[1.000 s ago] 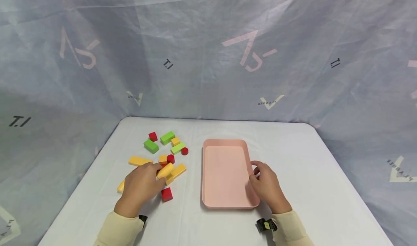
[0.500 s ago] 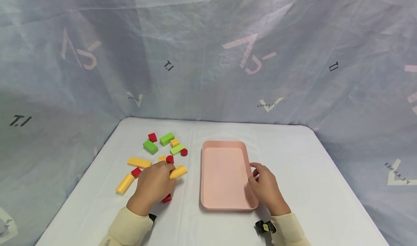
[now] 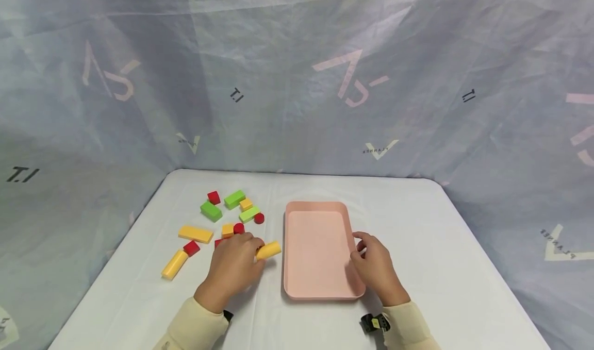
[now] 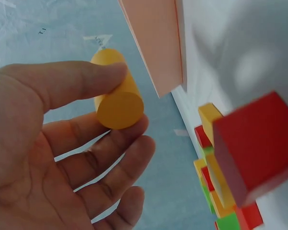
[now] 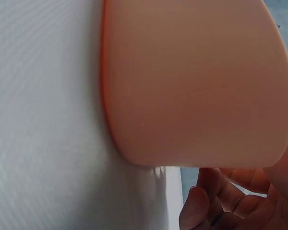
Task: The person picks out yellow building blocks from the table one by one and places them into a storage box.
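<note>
Evidently the step is a carry, as the left hand (image 3: 237,267) pinches a yellow cylinder (image 3: 269,250) between its thumb and nearest fingers, the other fingers loosely bent, while the right hand (image 3: 378,265) holds the edge of the pink tray (image 3: 317,257) beside it. The cylinder sits just ahead of the left fingertips, between the two hands and near the tray's left wall, apart from it. To do this well, the left thumb should press squarely at mid-length, since a smooth round piece could turn in a light pinch; its leading end wants enough height to clear the wall, and the right hand's job is probably to stop the tray sliding. A low, gentle release would curb rolling. Seen from the head, the long axis runs roughly crosswise, from the left fingers toward the right hand, the free end angled slightly away from the person. In the left wrist view, one flat round end faces the camera; whether the cylinder is exactly level I cannot tell.
</note>
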Demonstrator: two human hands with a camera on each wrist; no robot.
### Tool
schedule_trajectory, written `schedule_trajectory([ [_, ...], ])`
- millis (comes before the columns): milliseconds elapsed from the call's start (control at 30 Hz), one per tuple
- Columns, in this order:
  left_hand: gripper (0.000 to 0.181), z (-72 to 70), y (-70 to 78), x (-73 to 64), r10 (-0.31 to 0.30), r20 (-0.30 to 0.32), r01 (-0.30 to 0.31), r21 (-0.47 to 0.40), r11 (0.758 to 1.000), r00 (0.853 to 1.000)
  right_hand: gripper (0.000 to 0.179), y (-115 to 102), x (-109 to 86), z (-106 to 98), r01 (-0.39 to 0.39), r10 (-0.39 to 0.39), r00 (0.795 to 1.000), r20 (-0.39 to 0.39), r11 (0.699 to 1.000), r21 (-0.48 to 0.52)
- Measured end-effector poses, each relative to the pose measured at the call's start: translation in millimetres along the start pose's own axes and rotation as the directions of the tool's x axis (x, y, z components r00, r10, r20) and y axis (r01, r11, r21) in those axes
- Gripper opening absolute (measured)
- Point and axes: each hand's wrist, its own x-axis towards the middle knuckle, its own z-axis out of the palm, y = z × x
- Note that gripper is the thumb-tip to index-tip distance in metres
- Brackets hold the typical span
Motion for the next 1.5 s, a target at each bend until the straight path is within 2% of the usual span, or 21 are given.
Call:
schedule_trajectory([
  [300,0.029,2.6,10.5,5.7,0.061,-0.025,-0.061,-0.001,0.998,0.998,0.047,-0.3,0.4,-1.1,-0.001,0.001,1.0,-0.003,1.0,0.003],
  [533,0.022,7.0,20.3,7.0,0.134,-0.048,-0.134,-0.008,0.991,0.99,0.046,-0.9,-0.1,-0.4,-0.012,0.012,1.0,0.009,1.0,0.008],
  [700,0.025,10.4,30.9,8.7,0.164,-0.022,-0.165,-0.013,0.986,0.986,0.047,-0.5,0.2,-0.2,-0.022,0.022,1.0,0.02,1.0,-0.003],
  [833,0.026,13.8,38.9,10.2,0.198,-0.012,-0.198,-0.013,0.98,0.98,0.047,0.2,0.8,0.0,-0.017,0.018,1.0,0.015,1.0,-0.01],
  [1000,0.02,16.7,45.1,10.6,0.24,-0.042,-0.24,-0.007,0.971,0.97,0.047,-0.4,0.2,0.5,-0.023,0.023,1.0,0.016,1.0,-0.002],
  [1100,0.019,16.5,46.8,11.1,0.247,-0.045,-0.247,0.005,0.969,0.968,0.047,-1.2,-0.1,1.1,-0.024,0.024,1.0,0.018,1.0,-0.005],
  [1267,0.022,19.1,50.3,13.9,0.251,-0.012,-0.25,0.016,0.968,0.968,0.047,-1.7,0.1,0.8,-0.022,0.022,1.0,0.019,1.0,-0.008],
  [1500,0.019,24.1,58.4,14.8,0.259,0.011,-0.259,0.02,0.966,0.966,0.047,-2.3,-0.6,-0.4,-0.024,0.024,1.0,0.017,1.0,0.004],
])
